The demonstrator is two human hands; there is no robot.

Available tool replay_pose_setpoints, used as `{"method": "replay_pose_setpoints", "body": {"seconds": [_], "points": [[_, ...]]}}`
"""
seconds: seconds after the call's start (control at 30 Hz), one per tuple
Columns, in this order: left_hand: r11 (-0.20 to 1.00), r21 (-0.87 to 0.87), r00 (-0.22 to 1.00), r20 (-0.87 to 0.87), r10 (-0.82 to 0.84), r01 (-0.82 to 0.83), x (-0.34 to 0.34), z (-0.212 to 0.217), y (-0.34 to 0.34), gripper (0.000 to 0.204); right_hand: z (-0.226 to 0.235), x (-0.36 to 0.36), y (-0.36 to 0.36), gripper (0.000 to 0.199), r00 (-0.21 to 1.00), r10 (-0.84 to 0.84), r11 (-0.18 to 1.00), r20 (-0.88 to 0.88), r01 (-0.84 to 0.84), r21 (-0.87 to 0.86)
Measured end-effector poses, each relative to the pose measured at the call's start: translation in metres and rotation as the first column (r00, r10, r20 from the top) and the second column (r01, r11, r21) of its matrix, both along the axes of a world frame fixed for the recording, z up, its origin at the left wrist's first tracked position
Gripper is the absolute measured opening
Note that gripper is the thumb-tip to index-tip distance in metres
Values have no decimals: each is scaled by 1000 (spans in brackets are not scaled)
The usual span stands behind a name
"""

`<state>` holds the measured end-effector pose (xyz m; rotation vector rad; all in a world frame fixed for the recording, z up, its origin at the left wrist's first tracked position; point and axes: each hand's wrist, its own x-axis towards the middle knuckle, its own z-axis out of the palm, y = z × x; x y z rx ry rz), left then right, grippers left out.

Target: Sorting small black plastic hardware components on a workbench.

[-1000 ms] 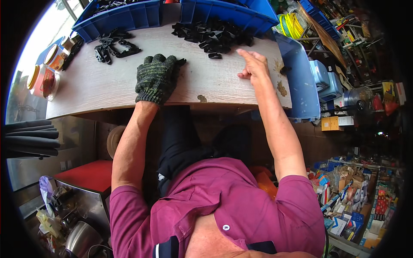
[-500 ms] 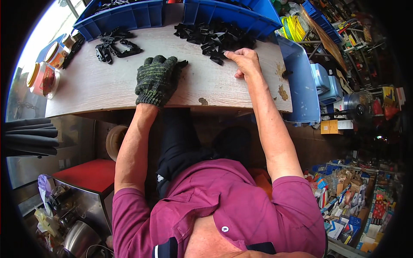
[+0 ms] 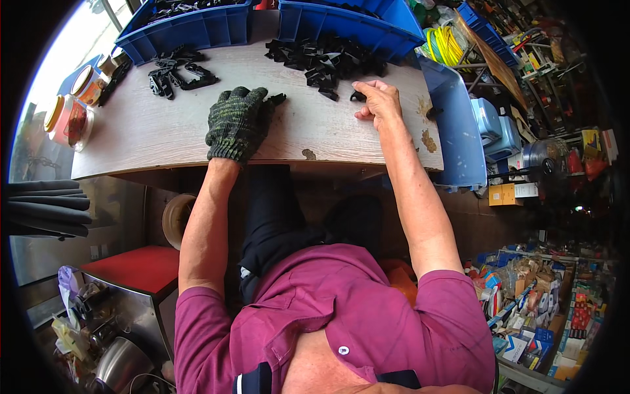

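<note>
A dark green and black knitted glove covers my left hand [image 3: 237,125], which rests closed near the front of the table. From beside its thumb pokes the end of a black plastic part [image 3: 278,99]; the rest is hidden under the glove. Bare and to the right, my right hand [image 3: 378,103] pinches a small black plastic piece [image 3: 358,96] between thumb and fingers. Just beyond it lies a heap of similar black pieces [image 3: 328,59]. Farther left is a smaller cluster of longer black plastic parts [image 3: 177,71].
Two blue bins, one at far left [image 3: 190,34] and one at far right [image 3: 348,23], hold black parts. Lidded jars [image 3: 65,119] stand along the table's left edge. A light blue tub [image 3: 459,141] adjoins the right edge. The pale tabletop [image 3: 315,125] has worn patches.
My right hand has drawn back slightly from the heap, and a small black piece now shows in its fingers. My left hand has stayed nearly in place.
</note>
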<state>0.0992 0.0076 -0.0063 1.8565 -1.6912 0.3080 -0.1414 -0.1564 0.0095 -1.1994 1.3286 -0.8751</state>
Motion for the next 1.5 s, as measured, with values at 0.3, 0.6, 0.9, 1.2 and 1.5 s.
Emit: {"method": "replay_pose_setpoints", "body": {"seconds": [0.3,0.6,0.9,1.2,1.5], "points": [[992,-121,997,-81,9,-19,-7,1,1,30,0,-8,19,20,970,-34,999,239,37,-8],[973,-109,945,-238,-226,205,-81,-8,-11,26,-12,17,79,18,921,124,989,369,-87,-117],[985,-41,953,-250,-174,169,-87,-11,-8,18,-13,22,88,20,920,179,969,349,-102,-226],[977,-34,946,-243,-213,211,-82,-7,1,21,-7,20,91,31,913,376,909,157,-331,-252],[972,53,973,30,228,-229,-22,6,5,23,-10,20,95,33,916,253,962,311,-202,-186]]}}
